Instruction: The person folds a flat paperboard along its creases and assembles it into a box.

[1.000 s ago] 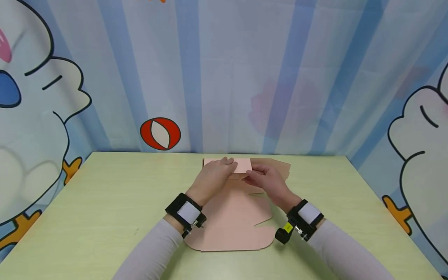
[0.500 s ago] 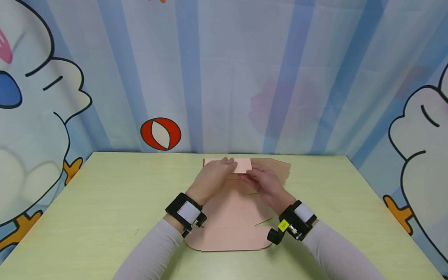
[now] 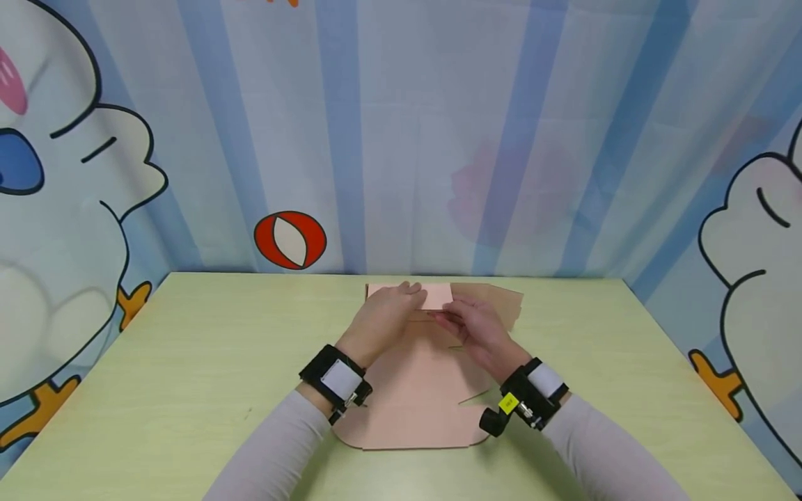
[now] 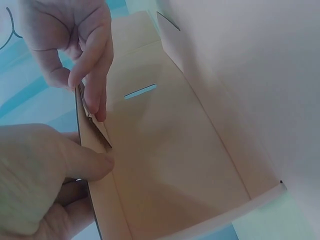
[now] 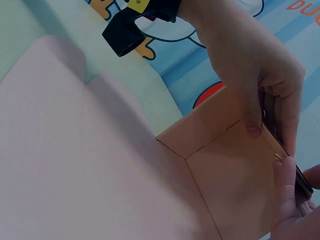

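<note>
A pinkish, partly folded cardboard box lies on the table, its far part standing up as walls. My left hand grips the top of the far wall, thumb inside and fingers outside, as the left wrist view shows. Close beside it on the same wall, my right hand pinches a narrow folded flap between thumb and fingers. Inside the box, a panel has a thin slot cut through it. The flap's end is partly hidden behind the right hand's fingers.
A brown side flap sticks out to the right of the box. The near panel has cut notches and rounded corners. Beneath lies a pale green table, with a blue striped cartoon curtain behind its far edge.
My right hand has shifted slightly left along the far wall, its wrist turning inward, then stayed nearly still. The left hand keeps its grip in place.
</note>
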`<action>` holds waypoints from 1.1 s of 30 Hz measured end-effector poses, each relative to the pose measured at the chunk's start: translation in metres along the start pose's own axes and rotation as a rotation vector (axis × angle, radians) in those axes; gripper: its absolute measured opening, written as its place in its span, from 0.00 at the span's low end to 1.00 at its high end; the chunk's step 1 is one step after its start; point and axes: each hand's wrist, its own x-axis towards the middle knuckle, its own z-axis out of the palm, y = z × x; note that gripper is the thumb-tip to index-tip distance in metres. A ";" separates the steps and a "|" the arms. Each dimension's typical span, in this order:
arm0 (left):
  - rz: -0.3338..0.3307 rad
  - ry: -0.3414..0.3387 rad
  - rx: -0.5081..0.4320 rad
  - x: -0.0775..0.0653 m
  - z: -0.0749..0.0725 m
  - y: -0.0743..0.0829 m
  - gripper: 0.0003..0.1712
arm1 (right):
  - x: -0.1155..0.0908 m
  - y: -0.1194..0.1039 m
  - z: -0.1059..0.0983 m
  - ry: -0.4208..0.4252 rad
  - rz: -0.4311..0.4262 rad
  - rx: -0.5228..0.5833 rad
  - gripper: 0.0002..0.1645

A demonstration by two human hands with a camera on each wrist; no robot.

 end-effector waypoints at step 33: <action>-0.017 -0.007 -0.012 -0.001 0.000 0.002 0.15 | 0.001 0.004 -0.047 0.036 -0.331 -0.928 0.15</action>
